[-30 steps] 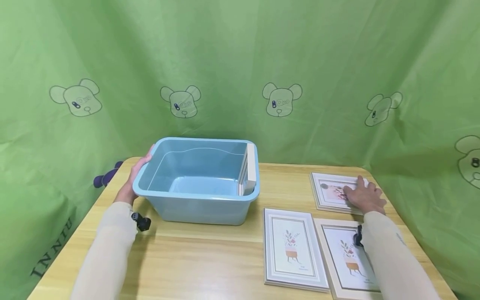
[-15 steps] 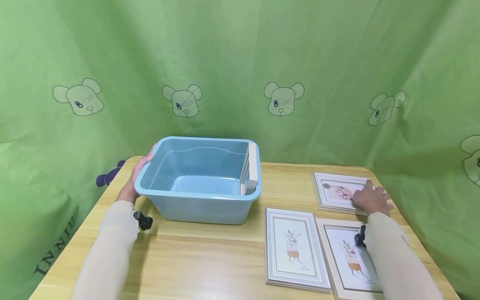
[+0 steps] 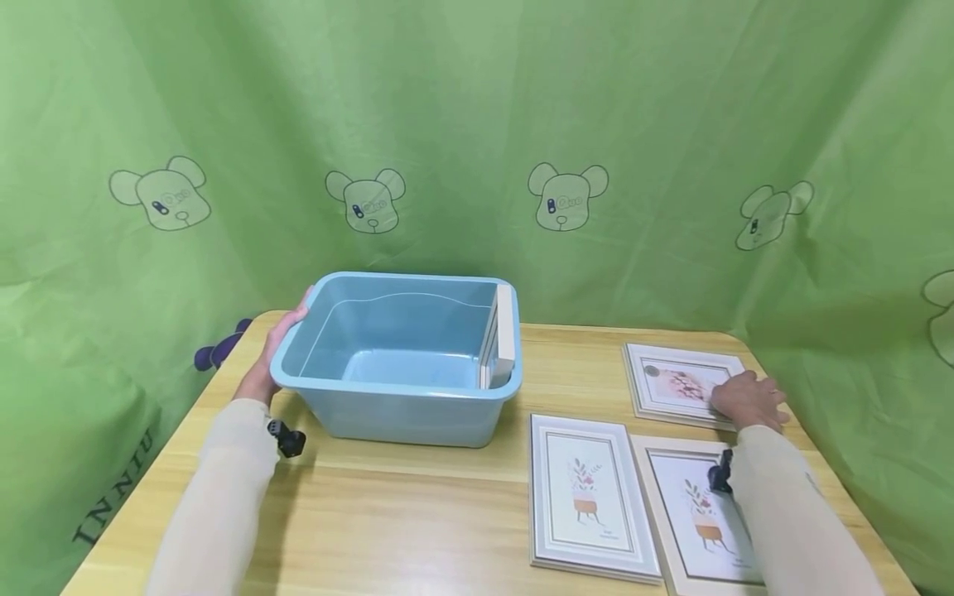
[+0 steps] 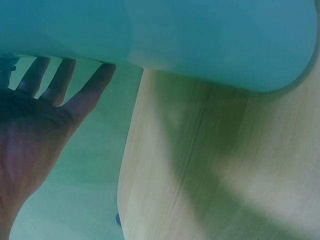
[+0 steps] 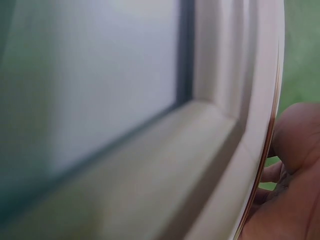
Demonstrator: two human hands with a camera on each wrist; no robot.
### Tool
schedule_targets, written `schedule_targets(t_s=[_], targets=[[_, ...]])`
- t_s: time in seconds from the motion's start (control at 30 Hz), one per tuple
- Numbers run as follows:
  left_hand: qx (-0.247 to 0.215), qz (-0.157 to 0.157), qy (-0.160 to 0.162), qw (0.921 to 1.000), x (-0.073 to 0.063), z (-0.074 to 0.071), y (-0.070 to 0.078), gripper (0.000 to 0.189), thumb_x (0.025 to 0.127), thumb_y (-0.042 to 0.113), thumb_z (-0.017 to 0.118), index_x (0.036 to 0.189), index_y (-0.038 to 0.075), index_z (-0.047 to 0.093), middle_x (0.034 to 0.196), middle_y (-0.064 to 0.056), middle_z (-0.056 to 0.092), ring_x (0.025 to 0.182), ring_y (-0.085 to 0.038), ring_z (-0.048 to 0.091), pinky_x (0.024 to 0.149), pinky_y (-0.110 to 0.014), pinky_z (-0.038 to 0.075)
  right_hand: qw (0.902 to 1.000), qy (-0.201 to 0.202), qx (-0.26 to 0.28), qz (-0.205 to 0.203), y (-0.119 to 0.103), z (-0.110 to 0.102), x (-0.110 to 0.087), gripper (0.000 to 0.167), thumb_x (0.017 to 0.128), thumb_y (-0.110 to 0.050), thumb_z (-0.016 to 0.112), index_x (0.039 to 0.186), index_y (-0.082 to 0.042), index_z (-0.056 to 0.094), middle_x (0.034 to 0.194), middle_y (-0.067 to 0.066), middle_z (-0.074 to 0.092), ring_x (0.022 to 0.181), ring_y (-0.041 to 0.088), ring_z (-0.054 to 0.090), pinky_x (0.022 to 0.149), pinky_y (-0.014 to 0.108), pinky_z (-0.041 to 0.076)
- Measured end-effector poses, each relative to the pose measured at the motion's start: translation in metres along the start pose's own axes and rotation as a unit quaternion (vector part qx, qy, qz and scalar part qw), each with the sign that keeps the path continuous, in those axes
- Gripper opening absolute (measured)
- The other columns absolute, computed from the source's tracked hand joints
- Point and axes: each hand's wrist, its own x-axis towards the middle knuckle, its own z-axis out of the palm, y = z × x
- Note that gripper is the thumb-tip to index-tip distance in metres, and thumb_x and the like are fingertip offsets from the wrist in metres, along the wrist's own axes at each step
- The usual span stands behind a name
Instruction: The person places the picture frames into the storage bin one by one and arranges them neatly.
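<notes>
A light blue plastic tub (image 3: 402,414) stands at the back left of the table. My left hand (image 3: 272,348) rests against its left end, under the rim; in the left wrist view the straight fingers (image 4: 82,97) touch the tub wall (image 4: 175,40). Several picture frames (image 3: 504,331) stand on edge inside, at the tub's right end. My right hand (image 3: 749,401) lies over the right end of a white picture frame (image 3: 674,385) with a pink flower print. In the right wrist view its thumb and fingers are loosely bent, partly hidden by a close frame edge.
Nearer on the right lie a white picture frame (image 3: 592,497) and a cream picture frame (image 3: 701,513), both with potted-plant prints. My right sleeve (image 3: 797,513) overhangs the cream one. Green cloth (image 3: 462,99) hangs behind the wooden table (image 3: 387,530).
My right hand has slid rightward from the face of the flower-print picture frame to its right end. The frame stays put. My left hand remains at the tub.
</notes>
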Motion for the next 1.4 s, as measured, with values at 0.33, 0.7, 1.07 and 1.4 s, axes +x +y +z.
schedule_targets(t_s=[0.33,0.7,1.07,1.4], targets=[[-0.002,-0.003,0.008,1.0,0.001,0.002,0.002,0.055,0.105,0.023,0.013,0.155,0.019,-0.009,0.162,0.006,-0.017,0.149,-0.015,-0.02,0.122,-0.04,-0.014,0.9997,0.005,0.002,0.024,0.001,-0.003,0.0,0.064,0.091,-0.02,0.03,0.131,0.028,0.02,0.127,0.053,0.021,0.121,0.062,0.025,0.092,0.067,0.037],[-0.027,-0.003,0.005,0.9996,0.002,0.003,0.003,0.053,0.106,0.022,0.012,0.154,0.019,-0.009,0.162,0.007,-0.017,0.149,-0.015,-0.019,0.122,-0.039,-0.014,0.9995,0.01,0.015,0.027,0.006,0.002,0.008,0.059,0.09,-0.017,0.034,0.128,0.028,0.027,0.127,0.052,0.021,0.122,0.063,0.024,0.096,0.069,0.035],[0.001,-0.002,0.003,1.0,0.001,0.0,0.0,0.054,0.105,0.024,0.011,0.155,0.02,-0.01,0.162,0.006,-0.017,0.149,-0.017,-0.019,0.122,-0.042,-0.013,0.9998,0.021,0.005,-0.004,0.003,-0.005,0.009,0.059,0.086,-0.013,0.042,0.126,0.03,0.032,0.132,0.055,0.018,0.113,0.068,0.036,0.098,0.077,0.028],[-0.008,-0.006,0.0,0.9999,0.001,0.0,0.001,0.054,0.105,0.027,0.014,0.155,0.024,-0.007,0.162,0.008,-0.016,0.15,-0.016,-0.019,0.122,-0.044,-0.012,0.9998,0.021,0.001,-0.001,-0.002,-0.015,0.003,0.07,0.089,-0.017,0.037,0.138,0.026,0.012,0.132,0.052,0.023,0.117,0.066,0.035,0.096,0.076,0.031]])
